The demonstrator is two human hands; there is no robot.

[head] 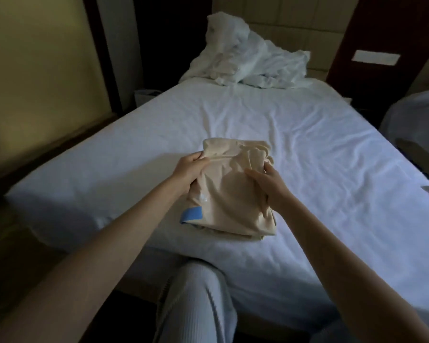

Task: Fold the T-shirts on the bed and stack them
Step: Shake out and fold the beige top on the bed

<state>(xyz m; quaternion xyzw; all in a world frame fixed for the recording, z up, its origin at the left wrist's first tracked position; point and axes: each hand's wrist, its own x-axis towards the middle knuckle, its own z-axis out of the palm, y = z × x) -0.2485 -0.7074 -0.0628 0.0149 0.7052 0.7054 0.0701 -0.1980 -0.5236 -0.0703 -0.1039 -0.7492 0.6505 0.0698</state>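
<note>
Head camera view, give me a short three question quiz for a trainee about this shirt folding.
1. True or false: the left hand and right hand both hold the beige T-shirt.
2. Where on the bed lies the crumpled white pile? A near edge, B far end, C middle.
3. Fill in: the patch at the shirt's near-left corner is ____.
Key: 1 true; 2 B; 3 blue.

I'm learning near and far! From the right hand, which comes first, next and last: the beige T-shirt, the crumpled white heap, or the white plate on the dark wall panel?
1. Beige T-shirt: the right hand grips its right edge.
2. Crumpled white heap: at the far end of the bed.
3. White plate: on the dark panel beyond the bed, far right.
</note>
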